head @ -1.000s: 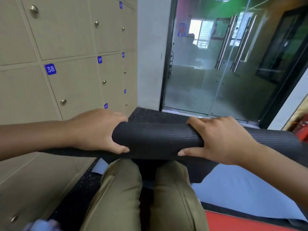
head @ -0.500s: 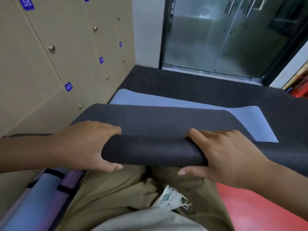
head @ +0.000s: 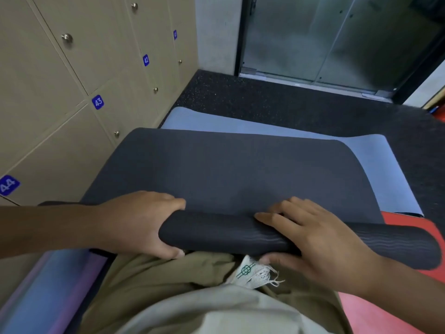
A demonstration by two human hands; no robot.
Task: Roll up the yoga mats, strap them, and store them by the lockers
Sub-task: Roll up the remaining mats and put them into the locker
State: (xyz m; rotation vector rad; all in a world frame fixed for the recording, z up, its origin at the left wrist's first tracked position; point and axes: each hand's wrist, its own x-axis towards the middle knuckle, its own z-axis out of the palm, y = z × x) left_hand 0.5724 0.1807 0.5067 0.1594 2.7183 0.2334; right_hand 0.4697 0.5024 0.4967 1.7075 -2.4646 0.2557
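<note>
From the head view, the floor (head: 277, 102) is dark speckled rubber, running up to a glass door (head: 337, 37) at the far end. A wall of beige lockers (head: 72, 92) with blue number tags 41 to 44 stands to the left of the black yoga mat (head: 240, 174). That mat lies partly unrolled on the floor, its flat part stretching away toward the door, its rolled part nearest the person and just above their knees. Under the black mat's far edge a light blue mat (head: 375, 165) lies flat, showing beyond it and along its right side. A red mat (head: 395, 317) lies flat at the black mat's right near corner. To the left of the roll, against the foot of the lockers, rolled blue and purple mats (head: 48, 292) lie side by side.

The left hand (head: 142, 227) grips the roll, fingers (head: 168, 201) curled over its top and the thumb tucked beneath. The right hand (head: 320, 242) holds the roll further right, its fingers spread loosely over the top with the tips at the seam where roll meets flat mat, the thumb hooked under the near side. The person's khaki trousers (head: 156, 285) and a frayed white tag (head: 252, 273) show just below the roll.
</note>
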